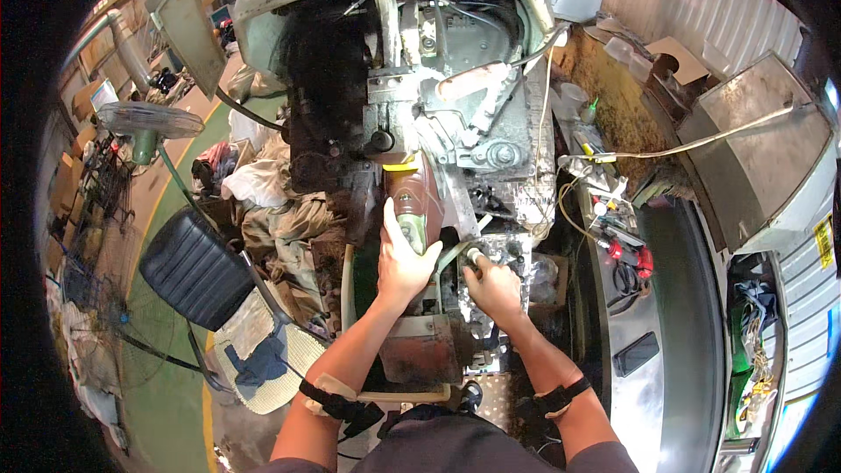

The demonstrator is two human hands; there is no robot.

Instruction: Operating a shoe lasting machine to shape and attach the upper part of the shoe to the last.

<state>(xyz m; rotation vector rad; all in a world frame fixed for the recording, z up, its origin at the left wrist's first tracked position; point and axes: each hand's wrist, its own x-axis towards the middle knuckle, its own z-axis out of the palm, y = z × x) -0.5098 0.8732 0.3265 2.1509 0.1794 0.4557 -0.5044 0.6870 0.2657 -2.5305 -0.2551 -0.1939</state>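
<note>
At frame centre, the left hand (406, 264) is gripping a shoe (413, 193). Beside it, the right hand (496, 290) is resting curled at a knob (474, 255), its hold unclear.

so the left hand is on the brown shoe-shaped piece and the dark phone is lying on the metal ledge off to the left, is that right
Not quite: the head view shows the dark phone lying on the metal ledge off to the right. The left hand is indeed on the brown shoe-shaped piece.
</note>
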